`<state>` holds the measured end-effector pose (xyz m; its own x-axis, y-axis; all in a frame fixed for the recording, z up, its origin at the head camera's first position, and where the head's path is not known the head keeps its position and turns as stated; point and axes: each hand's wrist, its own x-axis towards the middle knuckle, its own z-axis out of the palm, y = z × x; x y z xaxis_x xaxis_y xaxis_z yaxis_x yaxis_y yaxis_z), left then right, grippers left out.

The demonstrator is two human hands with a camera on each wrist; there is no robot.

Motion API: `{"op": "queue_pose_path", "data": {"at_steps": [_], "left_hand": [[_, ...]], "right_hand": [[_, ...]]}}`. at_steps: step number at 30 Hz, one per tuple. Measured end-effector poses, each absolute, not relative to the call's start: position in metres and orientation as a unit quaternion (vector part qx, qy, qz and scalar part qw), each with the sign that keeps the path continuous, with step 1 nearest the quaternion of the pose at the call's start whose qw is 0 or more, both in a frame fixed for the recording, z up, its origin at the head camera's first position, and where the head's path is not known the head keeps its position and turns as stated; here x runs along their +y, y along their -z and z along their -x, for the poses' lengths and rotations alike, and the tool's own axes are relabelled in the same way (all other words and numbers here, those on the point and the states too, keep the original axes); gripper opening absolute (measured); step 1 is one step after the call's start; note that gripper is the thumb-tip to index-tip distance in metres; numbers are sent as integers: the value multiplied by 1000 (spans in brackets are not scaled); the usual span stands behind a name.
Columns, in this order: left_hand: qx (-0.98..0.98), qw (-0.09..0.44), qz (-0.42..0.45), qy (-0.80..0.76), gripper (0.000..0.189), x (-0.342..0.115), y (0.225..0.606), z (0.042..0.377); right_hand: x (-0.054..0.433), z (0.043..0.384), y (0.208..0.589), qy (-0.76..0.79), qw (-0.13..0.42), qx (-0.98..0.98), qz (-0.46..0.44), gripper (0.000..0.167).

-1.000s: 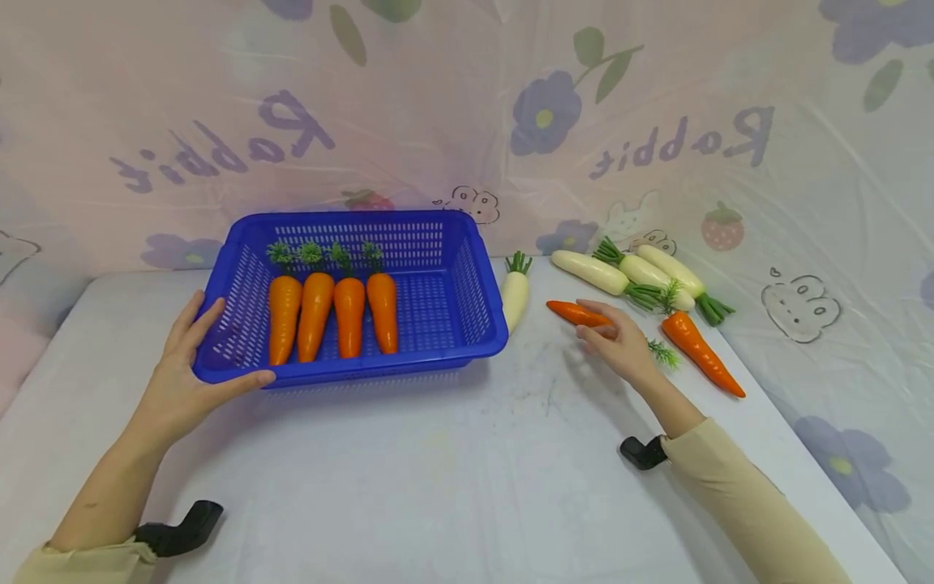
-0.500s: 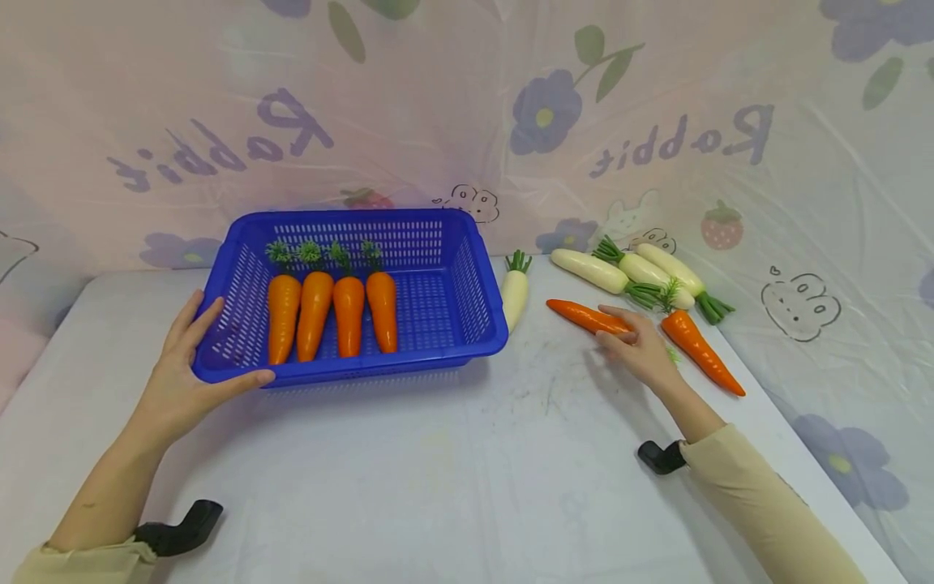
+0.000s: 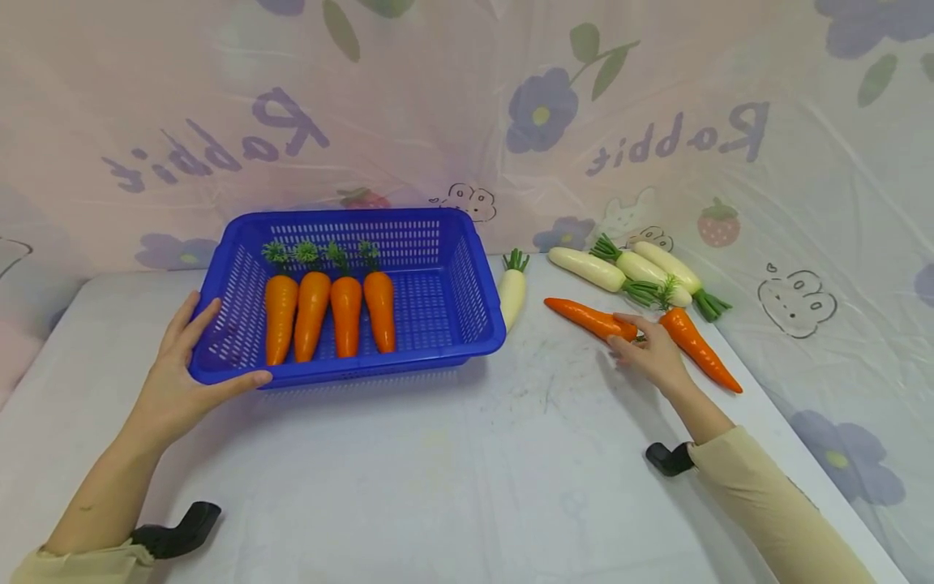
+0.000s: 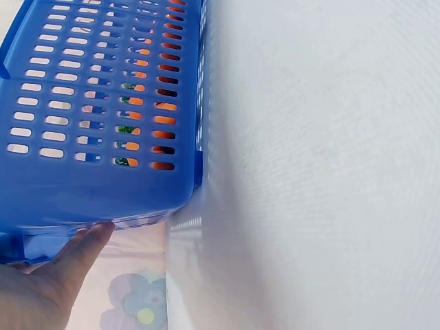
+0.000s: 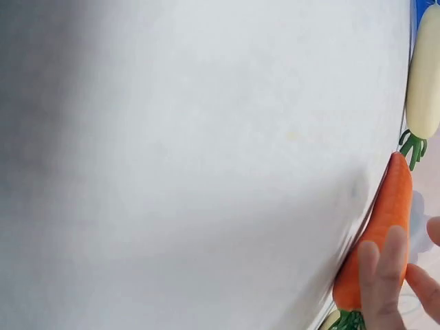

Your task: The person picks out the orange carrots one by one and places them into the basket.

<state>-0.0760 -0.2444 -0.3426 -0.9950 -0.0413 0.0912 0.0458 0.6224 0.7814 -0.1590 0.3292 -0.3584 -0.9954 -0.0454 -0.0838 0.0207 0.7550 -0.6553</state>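
Left hand spread, fingers extended, touching the blue basket at its near-left corner. Right hand straddles the loose carrot near its leafy end, right of basket; can't tell if pinching. Second carrot farther right. Four carrots inside basket.

Blue slatted basket stands upright near table's back edge, left of centre; four carrots inside. Nearest loose carrot, glossy orange, lies sideways toward right edge, tip left.
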Motion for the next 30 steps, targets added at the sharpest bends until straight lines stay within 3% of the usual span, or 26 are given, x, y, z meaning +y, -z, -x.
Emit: {"op": "queue_pose_path", "data": {"at_steps": [13, 20, 26, 30], "left_hand": [[-899, 50, 1, 435, 104, -244, 342, 75], [-898, 45, 1, 438, 104, -243, 343, 75], [-899, 45, -2, 435, 104, -243, 343, 75], [-899, 47, -3, 436, 104, -244, 342, 75]], "right_hand": [[320, 184, 345, 285, 123, 949, -46, 69], [323, 197, 349, 308, 132, 941, -57, 60], [330, 204, 355, 318, 120, 940, 12, 44], [332, 206, 357, 319, 110, 936, 95, 46]]}}
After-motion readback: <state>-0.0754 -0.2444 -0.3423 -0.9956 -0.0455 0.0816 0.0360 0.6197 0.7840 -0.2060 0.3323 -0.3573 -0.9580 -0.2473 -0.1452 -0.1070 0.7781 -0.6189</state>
